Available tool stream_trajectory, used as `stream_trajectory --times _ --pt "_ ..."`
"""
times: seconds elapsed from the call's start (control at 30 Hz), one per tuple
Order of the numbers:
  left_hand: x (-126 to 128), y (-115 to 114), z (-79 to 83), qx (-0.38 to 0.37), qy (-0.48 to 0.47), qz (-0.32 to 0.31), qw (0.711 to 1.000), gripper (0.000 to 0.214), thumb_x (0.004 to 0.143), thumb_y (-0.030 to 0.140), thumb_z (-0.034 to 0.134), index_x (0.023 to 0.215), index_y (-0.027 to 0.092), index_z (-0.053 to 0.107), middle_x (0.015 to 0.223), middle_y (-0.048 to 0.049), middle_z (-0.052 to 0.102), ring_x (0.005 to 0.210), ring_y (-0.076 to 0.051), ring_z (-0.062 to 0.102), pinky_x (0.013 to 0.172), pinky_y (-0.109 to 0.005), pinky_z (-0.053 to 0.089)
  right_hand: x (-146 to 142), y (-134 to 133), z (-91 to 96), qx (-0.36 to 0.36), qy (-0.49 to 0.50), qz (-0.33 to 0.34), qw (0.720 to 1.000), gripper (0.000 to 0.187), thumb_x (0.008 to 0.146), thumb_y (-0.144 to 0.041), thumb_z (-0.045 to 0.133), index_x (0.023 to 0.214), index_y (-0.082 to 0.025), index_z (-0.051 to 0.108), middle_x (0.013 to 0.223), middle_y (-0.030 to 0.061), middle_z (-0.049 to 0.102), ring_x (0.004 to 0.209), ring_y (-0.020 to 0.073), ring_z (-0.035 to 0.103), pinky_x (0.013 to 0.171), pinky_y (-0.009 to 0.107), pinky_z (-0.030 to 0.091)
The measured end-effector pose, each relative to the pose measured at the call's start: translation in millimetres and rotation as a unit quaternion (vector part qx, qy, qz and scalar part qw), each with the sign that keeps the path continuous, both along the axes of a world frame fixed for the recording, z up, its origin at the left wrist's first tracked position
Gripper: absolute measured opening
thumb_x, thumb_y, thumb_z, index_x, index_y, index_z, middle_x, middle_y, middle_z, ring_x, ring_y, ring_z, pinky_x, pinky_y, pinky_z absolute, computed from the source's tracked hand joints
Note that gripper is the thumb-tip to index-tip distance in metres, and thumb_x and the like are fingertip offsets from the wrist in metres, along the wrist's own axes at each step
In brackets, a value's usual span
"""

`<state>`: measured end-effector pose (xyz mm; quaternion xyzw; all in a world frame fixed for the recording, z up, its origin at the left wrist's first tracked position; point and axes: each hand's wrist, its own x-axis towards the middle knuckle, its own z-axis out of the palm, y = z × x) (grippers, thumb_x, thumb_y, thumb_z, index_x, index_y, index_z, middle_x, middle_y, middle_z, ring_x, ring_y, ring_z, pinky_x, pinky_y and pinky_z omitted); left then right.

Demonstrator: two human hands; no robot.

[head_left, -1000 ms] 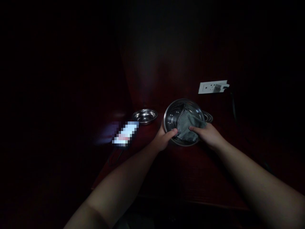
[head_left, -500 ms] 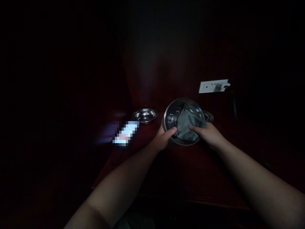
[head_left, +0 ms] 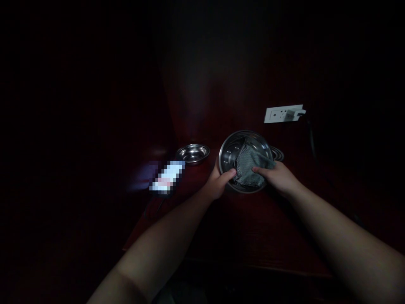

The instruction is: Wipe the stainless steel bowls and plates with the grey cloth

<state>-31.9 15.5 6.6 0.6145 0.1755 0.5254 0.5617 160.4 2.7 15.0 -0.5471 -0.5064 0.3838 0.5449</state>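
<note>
A shiny metal bowl (head_left: 228, 153) is held up over the table, tilted so its inside faces me. My left hand (head_left: 218, 182) grips its left rim, thumb inside and fingers hidden behind. A grey-green textured cloth (head_left: 249, 165) lies against the inner wall of the bowl. My right hand (head_left: 280, 177) is closed on the cloth at the bowl's right rim, with its thumb pressing the fabric; its other fingers are out of sight.
On the dark red table (head_left: 253, 232) a second metal bowl (head_left: 193, 153) stands at the left. A lit, blurred phone (head_left: 167, 178) with a cable is nearer me. Another metal dish (head_left: 278, 154) shows partly behind my right hand. A wall socket (head_left: 284, 113) holds a plug.
The bowl, cloth and both hands have shifted very slightly to the right. Both grips look the same.
</note>
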Motion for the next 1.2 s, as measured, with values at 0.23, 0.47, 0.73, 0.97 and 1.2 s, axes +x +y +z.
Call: stream_trajectory --times 0.23,0.47,0.73,0.97,1.2 --pt "0.8 1.3 -0.7 -0.002 0.001 -0.006 1.000 0.065 0.071 0.033 0.062 0.129 0.022 0.035 0.128 -0.0090 0.047 0.118 -0.027 0.042 0.099 -0.045 0.032 1.6 0.9 -0.8 0.003 -0.014 -0.005 1.000 0.036 0.058 -0.030 0.070 0.092 -0.018 0.064 0.094 0.0079 0.069 0.086 0.0241 0.065 0.082 0.040 0.049" --pt "0.3 0.4 0.4 -0.001 0.000 -0.004 1.000 0.064 0.071 0.034 0.061 0.128 0.022 0.035 0.128 -0.0086 0.047 0.117 -0.027 0.043 0.098 -0.044 0.033 1.7 1.4 -1.4 0.011 -0.023 -0.011 1.000 0.037 0.058 -0.030 0.070 0.092 -0.017 0.064 0.095 0.0084 0.069 0.084 0.0239 0.065 0.081 0.040 0.049" --pt "0.0 0.6 1.5 0.013 0.007 0.003 1.000 0.062 0.073 0.032 0.060 0.128 0.020 0.035 0.129 -0.0091 0.046 0.120 -0.026 0.041 0.101 -0.043 0.030 4.4 4.3 -4.5 0.011 -0.032 -0.018 0.999 0.038 0.057 -0.028 0.070 0.093 -0.015 0.065 0.094 0.0088 0.069 0.084 0.0249 0.065 0.080 0.041 0.050" --pt "-0.8 0.0 1.2 0.037 0.015 0.001 0.999 0.062 0.073 0.033 0.060 0.129 0.021 0.034 0.130 -0.0084 0.045 0.121 -0.026 0.039 0.102 -0.042 0.028 6.6 4.6 -4.4 0.019 -0.037 -0.024 0.999 0.035 0.057 -0.029 0.071 0.090 -0.017 0.065 0.090 0.0066 0.070 0.082 0.0243 0.065 0.078 0.039 0.051" --pt "-0.2 -0.7 0.9 0.016 0.010 0.004 1.000 0.062 0.073 0.036 0.060 0.128 0.021 0.036 0.128 -0.0083 0.048 0.119 -0.026 0.042 0.099 -0.043 0.031 3.4 1.0 -0.1 0.039 -0.056 -0.025 0.997 0.038 0.058 -0.033 0.071 0.090 -0.016 0.066 0.090 0.0076 0.070 0.083 0.0254 0.065 0.077 0.040 0.051"
